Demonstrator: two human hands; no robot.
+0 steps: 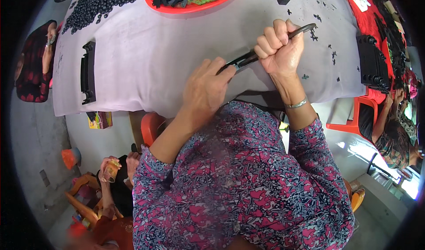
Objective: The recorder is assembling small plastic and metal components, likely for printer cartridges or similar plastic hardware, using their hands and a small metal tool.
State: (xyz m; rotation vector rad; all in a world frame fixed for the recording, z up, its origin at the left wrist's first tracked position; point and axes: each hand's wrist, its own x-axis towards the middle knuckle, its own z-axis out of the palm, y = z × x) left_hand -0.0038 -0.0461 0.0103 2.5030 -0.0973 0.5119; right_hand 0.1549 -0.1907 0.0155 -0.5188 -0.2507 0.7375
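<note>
A long dark bar-like piece [249, 62] runs slantwise between my two hands above the table; its exact kind is hard to tell. My left hand [206, 87] is closed round its lower left end, fingertips pressed on it. Further up, my right hand [283, 46] makes a fist round it, and a curved, rounded dark tip [307, 28] sticks out past that fist. Between the hands a pale bluish bit shows on the piece. Part of it lies hidden under the fingers of both hands.
A red bowl [195, 8] holds black strips and yellow-green pieces. Beside it lies a heap of small black round parts [102, 2]. A black bracket-like part [88, 73] lies left, stacked black parts [373, 63] right, tiny dark scraps [313, 35] nearby. Other people sit around.
</note>
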